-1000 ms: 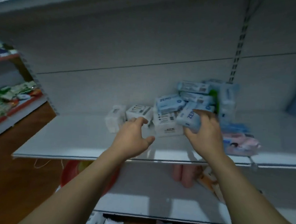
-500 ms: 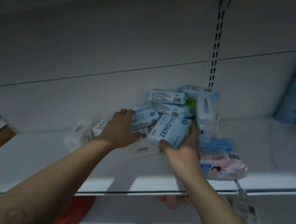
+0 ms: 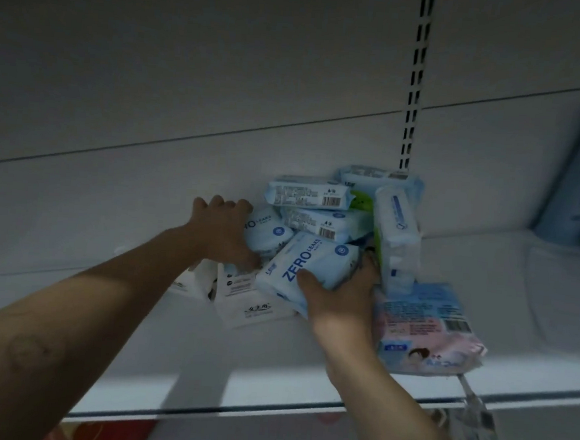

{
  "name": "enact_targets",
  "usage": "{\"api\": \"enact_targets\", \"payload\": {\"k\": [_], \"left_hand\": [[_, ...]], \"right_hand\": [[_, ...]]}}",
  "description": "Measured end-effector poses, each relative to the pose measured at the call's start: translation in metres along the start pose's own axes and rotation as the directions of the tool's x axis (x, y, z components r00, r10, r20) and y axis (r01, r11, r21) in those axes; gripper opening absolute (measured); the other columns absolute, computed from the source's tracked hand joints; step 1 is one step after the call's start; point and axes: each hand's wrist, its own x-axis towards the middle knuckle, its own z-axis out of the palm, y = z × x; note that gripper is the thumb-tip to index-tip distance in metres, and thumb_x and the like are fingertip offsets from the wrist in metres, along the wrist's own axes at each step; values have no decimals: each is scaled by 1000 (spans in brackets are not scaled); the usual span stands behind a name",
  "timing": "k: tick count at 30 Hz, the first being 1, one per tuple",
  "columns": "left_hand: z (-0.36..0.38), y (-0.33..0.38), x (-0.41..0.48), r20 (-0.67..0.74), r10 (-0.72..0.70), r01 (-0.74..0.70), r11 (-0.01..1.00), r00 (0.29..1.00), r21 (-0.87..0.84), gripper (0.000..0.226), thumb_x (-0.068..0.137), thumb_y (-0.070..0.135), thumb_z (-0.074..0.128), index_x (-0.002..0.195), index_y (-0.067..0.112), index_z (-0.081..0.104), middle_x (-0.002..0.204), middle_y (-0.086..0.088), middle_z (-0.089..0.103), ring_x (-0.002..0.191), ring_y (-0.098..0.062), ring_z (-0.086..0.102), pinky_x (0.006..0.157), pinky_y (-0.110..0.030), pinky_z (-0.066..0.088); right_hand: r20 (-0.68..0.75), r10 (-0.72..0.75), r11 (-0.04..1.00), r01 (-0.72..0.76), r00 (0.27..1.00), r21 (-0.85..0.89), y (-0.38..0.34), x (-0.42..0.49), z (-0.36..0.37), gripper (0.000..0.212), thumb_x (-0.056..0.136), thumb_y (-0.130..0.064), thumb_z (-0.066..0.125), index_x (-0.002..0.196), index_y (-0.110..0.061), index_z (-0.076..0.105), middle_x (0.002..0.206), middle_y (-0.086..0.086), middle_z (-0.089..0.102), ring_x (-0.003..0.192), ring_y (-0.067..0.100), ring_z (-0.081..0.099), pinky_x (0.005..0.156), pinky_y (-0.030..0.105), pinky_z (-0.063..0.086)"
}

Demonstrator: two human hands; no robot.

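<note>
Blue packs lie in a loose heap against the back wall of a white shelf, in dim light. From left to right: a small white pack stands at the heap's left edge. The left hand reaches in above it and grasps a rounded blue pack, fingers curled over the top and thumb underneath. Below that pack lies a flat white pack. Next, a blue pack marked ZERO tilts toward the viewer, its lower end on the flat white pack. The right hand clasps it from below, thumb across its front and fingers round its right side. Behind both held packs, two more blue packs lie stacked with barcodes showing. They seem to rest partly on the held ones, though the dim view makes the contact hard to judge. Just right of the right hand, a tall blue pack stands on end, leaning on the heap. A pink and blue pack lies at its foot, near the shelf's front edge.

Risk: pulling either held pack out could take support from the packs stacked above, so they slide forward and off the shelf. The tall blue pack may topple if the right hand knocks it, and it could push the pink and blue pack over the edge. The plastic wrap looks slick, so a loose grasp may slip.
</note>
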Motion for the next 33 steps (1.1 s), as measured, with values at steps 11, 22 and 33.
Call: {"api": "enact_targets", "payload": {"k": [11, 22, 33], "left_hand": [[-11, -70, -115, -115, -129, 110, 980, 985, -163, 90, 62, 51, 81, 135, 19, 38, 119, -3, 43, 101, -23, 51, 90, -39, 47], [49, -187, -301, 11, -467, 465, 877, 884, -123, 82, 65, 55, 78, 125, 18, 35, 118, -5, 42, 99, -23, 48, 79, -35, 40], [176, -243, -478, 390, -763, 849, 396, 516, -349, 108, 48, 86, 68, 127, 22, 32, 108, -2, 56, 88, -20, 59, 74, -36, 51]], "right_hand": [[124, 172, 949, -198, 977, 247, -16, -53, 38, 57, 77, -13, 77, 117, -16, 36, 107, 7, 62, 88, 18, 65, 75, 37, 57], [585, -85, 968, 205, 806, -142, -7, -161, 138, 52, 72, -19, 80, 115, -23, 50, 99, -5, 62, 95, 19, 65, 88, 38, 52], [941, 84, 739, 612, 329, -280, 75, -282, 220, 30, 69, -30, 71, 97, -24, 62, 94, -6, 70, 86, 18, 65, 76, 36, 53]]}}
